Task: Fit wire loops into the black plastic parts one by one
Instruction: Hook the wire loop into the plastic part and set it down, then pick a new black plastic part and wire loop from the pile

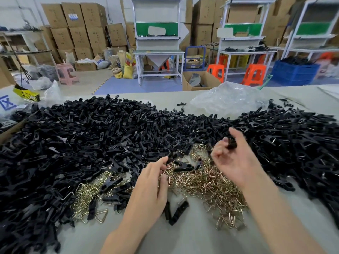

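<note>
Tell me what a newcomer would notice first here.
The huge heap of black plastic parts covering the table from left to right. Next, the shiny pile of wire loops in the near middle, where the left hand touches them while the right hand pinches one black part above.

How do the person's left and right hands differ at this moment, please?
The left hand lies low, fingers in the wire loops; the right hand is higher, above them. The right hand pinches a black plastic part; whether the left hand holds a loop is unclear. Both are bare.
</note>
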A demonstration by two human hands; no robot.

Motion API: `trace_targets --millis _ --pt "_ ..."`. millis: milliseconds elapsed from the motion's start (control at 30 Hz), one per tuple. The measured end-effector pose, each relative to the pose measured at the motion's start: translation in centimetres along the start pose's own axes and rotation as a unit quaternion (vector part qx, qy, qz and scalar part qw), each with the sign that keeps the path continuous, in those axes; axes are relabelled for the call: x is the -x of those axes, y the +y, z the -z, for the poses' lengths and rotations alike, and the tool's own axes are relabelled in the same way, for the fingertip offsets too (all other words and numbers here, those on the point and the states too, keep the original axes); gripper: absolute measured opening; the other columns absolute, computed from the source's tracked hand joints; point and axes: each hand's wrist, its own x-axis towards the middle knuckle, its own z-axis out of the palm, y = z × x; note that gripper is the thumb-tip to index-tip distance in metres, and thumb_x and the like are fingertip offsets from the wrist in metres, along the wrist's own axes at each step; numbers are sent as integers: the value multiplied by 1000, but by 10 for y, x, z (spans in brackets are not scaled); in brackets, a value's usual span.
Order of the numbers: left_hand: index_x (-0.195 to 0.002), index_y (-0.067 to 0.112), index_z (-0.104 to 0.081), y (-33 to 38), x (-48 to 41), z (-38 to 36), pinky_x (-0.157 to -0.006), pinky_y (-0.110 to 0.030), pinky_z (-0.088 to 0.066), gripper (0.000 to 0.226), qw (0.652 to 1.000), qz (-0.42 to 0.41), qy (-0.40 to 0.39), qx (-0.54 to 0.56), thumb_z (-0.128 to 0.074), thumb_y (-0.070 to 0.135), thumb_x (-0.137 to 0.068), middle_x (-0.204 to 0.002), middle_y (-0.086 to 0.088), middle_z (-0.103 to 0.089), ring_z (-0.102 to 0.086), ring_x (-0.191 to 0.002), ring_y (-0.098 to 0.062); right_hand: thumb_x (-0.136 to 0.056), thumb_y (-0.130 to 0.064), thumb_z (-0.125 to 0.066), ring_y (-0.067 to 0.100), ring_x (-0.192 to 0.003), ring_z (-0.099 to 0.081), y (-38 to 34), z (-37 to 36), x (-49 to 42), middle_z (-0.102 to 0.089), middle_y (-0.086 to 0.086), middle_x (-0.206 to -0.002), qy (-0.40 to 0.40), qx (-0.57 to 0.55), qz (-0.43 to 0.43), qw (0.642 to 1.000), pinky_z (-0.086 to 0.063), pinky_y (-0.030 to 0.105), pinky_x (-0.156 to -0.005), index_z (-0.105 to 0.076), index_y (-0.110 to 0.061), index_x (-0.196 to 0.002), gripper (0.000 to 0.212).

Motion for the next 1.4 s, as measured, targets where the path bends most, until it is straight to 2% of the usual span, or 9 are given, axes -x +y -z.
trace_targets --millis 167,300,400,567,700,1000,1133,1300,1400 --pt "-145 32 -41 -4 0 1 -99 -20 -39 43 999 25 17 -42 -40 27 -102 -119 25 -49 -45 -116 4 -79 -38 -86 30 -102 -71 -88 -34 -7 -57 34 -128 -116 -235 171 950 -61 37 -87 -28 -6 -143 92" --pt "-143 20 -49 -7 -3 0 -101 -32 -41 42 985 47 27 -167 -48 24 -101 -122 6 -55 -50 -112 -13 -93 -53 -65 20 -120 -66 -42 -21 2 -65 14 -136 -148 59 133 978 -56 28 -94 -41 -4 -142 73" --pt "-138 19 -55 -13 -4 -1 -107 -42 -41 41 972 66 40 -222 -51 31 -100 -133 -3 -56 -51 -125 -23 -91 -38 -67 18 -104 -73 24 -1 3 -74 4 -119 -92 287 105 948 -60 28 -83 -54 -16 -137 52" --pt "-146 25 -46 -33 -10 8 -113 -42 -32 56 947 126 -2 -297 -35 55 -101 -154 -5 -40 -37 -142 -26 -102 -29 -55 -10 -110 -57 91 18 13 -66 -30 -110 -121 682 258 674 -42 6 -94 -61 -48 -123 28" --pt "-134 21 -58 -34 -13 11 -100 -42 -45 48 960 108 3 -259 -52 50 -97 -140 -5 -49 -49 -124 -28 -105 -21 -50 -6 -112 -54 98 24 11 -62 -23 -113 -143 770 301 544 -42 16 -101 -63 -32 -131 32" --pt "-133 21 -56 -34 -16 12 -93 -36 -47 45 974 109 32 -195 -49 49 -98 -120 3 -62 -50 -114 -20 -105 -20 -51 -7 -112 -56 96 25 10 -65 -22 -116 -147 765 308 546 -43 17 -101 -65 -30 -130 30" --pt "-134 25 -50 -31 -15 12 -68 -34 -48 59 979 123 67 -144 -23 60 -96 -92 11 -65 -59 -89 -15 -105 -22 -50 -7 -111 -56 96 26 10 -64 -23 -114 -146 765 307 546 -44 18 -100 -65 -31 -129 30" --pt "-128 23 -54 -32 -15 13 -68 -31 -41 57 978 134 117 -108 -21 58 -98 -114 8 -61 -59 -81 -13 -105 -22 -51 -7 -109 -56 96 26 10 -64 -25 -111 -141 764 297 555 -44 17 -99 -65 -32 -128 30" --pt "-117 27 -60 -33 -16 16 -67 -29 -39 46 976 138 162 -35 -27 55 -101 -95 15 -62 -55 -76 -5 -105 -21 -51 -9 -111 -55 96 26 10 -64 -25 -112 -140 761 290 562 -42 12 -99 -65 -32 -129 30"
